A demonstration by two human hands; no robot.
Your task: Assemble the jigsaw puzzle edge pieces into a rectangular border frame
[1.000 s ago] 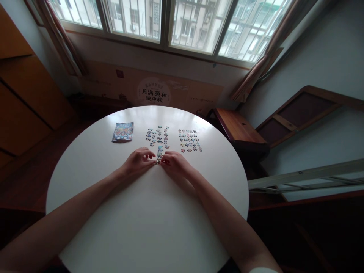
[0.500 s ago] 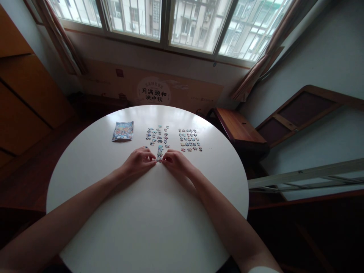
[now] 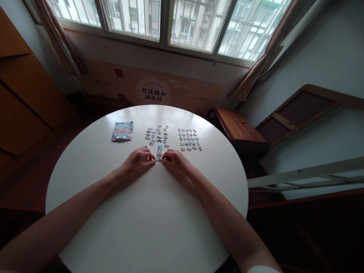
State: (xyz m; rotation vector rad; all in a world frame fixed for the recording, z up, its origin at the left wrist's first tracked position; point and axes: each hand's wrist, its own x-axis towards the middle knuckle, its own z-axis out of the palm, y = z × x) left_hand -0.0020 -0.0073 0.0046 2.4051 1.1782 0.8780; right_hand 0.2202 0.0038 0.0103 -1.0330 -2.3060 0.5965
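A narrow strip of joined jigsaw puzzle pieces (image 3: 159, 152) lies on the white round table (image 3: 148, 212), pointing away from me. At its near left corner, my left hand (image 3: 141, 157) has its fingertips pinched together against the edge. My right hand (image 3: 173, 158) mirrors it, closed at the near right corner. Both hands rest on the tabletop and seem to grip the strip's near end from its two sides. Just beyond are loose puzzle pieces (image 3: 153, 133) in a scattered group. One more piece shows behind my left knuckles, partly hidden.
Right of the scattered group, more loose pieces (image 3: 188, 139) lie in rough rows. A colourful picture sheet (image 3: 122, 131) lies at the left. Past the table's right edge stands a wooden stool or cabinet (image 3: 237, 127), and a window (image 3: 196, 24) is ahead.
Almost nothing differs. Both hands stay at the strip's near end, and the whole view has shifted very slightly.
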